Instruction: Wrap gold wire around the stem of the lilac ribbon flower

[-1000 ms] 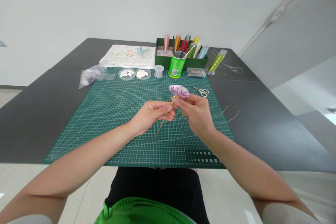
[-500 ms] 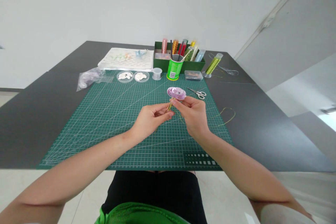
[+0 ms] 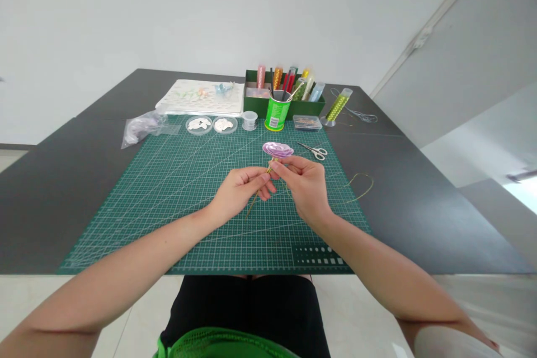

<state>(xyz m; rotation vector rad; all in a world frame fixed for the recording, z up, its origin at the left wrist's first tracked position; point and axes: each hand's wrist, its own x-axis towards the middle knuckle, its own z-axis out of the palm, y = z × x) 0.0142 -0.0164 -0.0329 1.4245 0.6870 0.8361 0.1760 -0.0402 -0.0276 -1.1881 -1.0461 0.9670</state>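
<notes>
A small purple flower (image 3: 277, 149) sits on top of a thin gold wire stem (image 3: 254, 203), held up over the green cutting mat (image 3: 176, 190). My left hand (image 3: 240, 190) pinches the stem a little below the bloom. Just under the flower, my right hand (image 3: 304, 183) has its fingertips closed on the stem too. A loose loop of gold wire (image 3: 361, 185) trails from my right hand to the mat's right edge.
Small scissors (image 3: 314, 150) lie beyond my right hand. Farther back stand a green cup of tools (image 3: 277, 111), a green box of bead tubes (image 3: 289, 98), a thread spool (image 3: 250, 120), two clear dishes (image 3: 212, 124), a plastic bag (image 3: 140, 127) and a white board (image 3: 201, 97).
The flower has tipped from facing me to lying flatter, and both hands have shifted slightly left while turning the stem. The stem's lower end shows below my left hand again.
</notes>
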